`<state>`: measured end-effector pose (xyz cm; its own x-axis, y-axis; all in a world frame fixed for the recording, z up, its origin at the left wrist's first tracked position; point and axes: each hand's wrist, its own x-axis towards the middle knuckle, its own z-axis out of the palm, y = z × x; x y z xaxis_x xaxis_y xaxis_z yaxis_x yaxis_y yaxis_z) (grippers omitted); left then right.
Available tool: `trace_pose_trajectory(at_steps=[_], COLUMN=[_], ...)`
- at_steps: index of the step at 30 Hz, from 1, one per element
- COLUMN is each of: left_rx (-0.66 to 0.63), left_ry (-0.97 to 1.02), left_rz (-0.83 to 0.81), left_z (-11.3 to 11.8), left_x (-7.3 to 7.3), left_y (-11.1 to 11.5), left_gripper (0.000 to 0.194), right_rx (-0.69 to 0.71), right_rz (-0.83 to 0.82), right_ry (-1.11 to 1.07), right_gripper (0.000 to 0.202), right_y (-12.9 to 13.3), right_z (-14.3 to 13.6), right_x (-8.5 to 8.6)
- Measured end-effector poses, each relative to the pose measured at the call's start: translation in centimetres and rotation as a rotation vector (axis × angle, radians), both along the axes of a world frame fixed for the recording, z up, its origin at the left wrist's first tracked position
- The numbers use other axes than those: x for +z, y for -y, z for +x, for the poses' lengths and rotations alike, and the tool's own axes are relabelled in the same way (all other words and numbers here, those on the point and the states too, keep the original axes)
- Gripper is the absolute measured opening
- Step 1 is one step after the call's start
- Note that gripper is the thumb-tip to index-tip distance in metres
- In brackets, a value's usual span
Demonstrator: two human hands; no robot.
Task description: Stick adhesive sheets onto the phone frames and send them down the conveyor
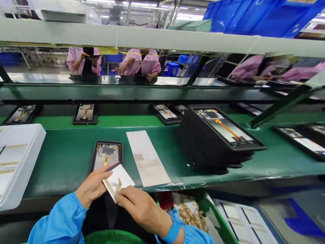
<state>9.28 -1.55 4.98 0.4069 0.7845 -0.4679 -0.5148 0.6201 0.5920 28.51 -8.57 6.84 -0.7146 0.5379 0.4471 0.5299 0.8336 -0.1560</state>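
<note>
My left hand [94, 186] grips a flat white battery pack [125, 177] with a dark band along its far edge, held tilted above the table's front edge. At the pack's near end, my right hand [145, 208] pinches a curled tan backing strip [118, 185], partly lifted off the white surface. Just beyond the pack lies an open phone-like device [106, 151] in a black tray, its circuit board and orange flex cable showing; the pack covers its near part. A white card [148, 158] lies flat to the right of the device.
At left stands a clear plastic tray [36, 147] of similar packs. A stack of black trays [202, 144] rises at right. More devices sit on the green conveyor [125, 119]. Below is a green bin [224, 227] of tan scraps. Co-workers in pink [141, 62] sit opposite.
</note>
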Motion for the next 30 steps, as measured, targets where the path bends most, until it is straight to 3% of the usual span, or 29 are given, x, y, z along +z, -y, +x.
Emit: trace_pose_trajectory(at_steps=[4,8,12,14,16,19,22,24,26,28,30], left_rx=[0.004,-0.004,-0.050,-0.113,-0.183,-0.214,-0.182,-0.150,-0.112,-0.068,-0.014], left_ry=[-0.003,0.012,0.055,0.091,0.143,0.207,0.210,0.193,0.167,0.149,0.147], left_rz=[-0.009,-0.016,0.007,0.034,0.027,-0.041,-0.077,-0.077,-0.066,-0.057,-0.047], left_z=[0.1,0.6,1.5,2.0,2.5,3.0,3.3,3.6,4.1,4.9,5.8], left_x=[-0.1,-0.8,-1.4,-1.5,-1.5,-1.3,-1.3,-1.4,-1.4,-1.3,-1.0], left_y=[0.2,0.5,1.5,2.2,3.0,3.7,3.7,3.6,3.6,3.8,4.3], left_gripper=[0.046,0.040,0.038,0.038,0.038,0.037,0.035,0.034,0.033,0.033,0.031], right_rx=[0.045,0.094,0.043,-0.094,-0.341,-0.851,-1.214,-1.316,-1.409,-1.428,-1.278], right_rz=[0.152,0.229,0.149,0.006,-0.128,-0.178,-0.181,-0.384,-0.545,-0.541,-0.399], right_ry=[0.137,0.225,0.111,-0.087,-0.344,-0.648,-0.649,-0.321,0.044,0.216,0.134], right_gripper=[0.018,0.016,0.021,0.019,0.015,0.011,0.019,0.018,0.021,0.026,0.027], right_y=[-0.1,0.4,0.8,0.7,0.9,2.6,6.1,8.3,9.3,9.0,7.7], right_z=[0.1,-0.1,-0.6,0.0,1.8,7.4,14.5,18.0,19.3,17.8,14.1], right_x=[0.3,-0.5,-2.2,-2.7,-2.9,-3.9,-7.1,-9.6,-11.1,-10.6,-8.5])
